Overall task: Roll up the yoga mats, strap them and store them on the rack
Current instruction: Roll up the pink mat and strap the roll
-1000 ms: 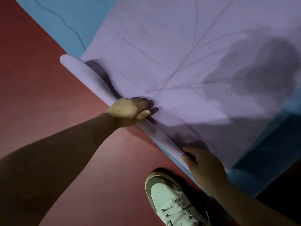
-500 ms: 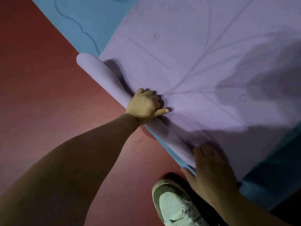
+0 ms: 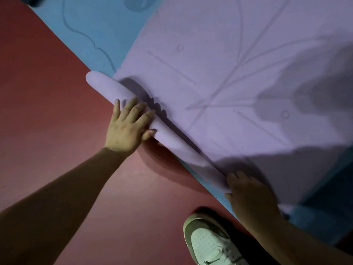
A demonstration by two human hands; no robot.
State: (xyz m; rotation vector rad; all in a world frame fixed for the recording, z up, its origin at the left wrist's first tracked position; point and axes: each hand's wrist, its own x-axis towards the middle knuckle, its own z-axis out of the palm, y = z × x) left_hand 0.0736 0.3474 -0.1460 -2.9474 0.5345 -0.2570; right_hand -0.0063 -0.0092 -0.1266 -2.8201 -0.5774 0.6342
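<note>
Both press the purple mat roll [image 3: 172, 139]: left hand [image 3: 126, 129] splayed flat, right hand [image 3: 250, 196] unclear.

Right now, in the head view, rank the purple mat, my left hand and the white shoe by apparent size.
1. purple mat, clearly largest.
2. left hand and white shoe: about alike; the shoe is partly out of frame, so I won't rank them.

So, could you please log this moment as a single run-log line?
stage: rolling purple mat, mostly flat | left hand: fingers straight, pressing roll | right hand: on roll's near end, grip unclear | beneath: blue mat
</note>
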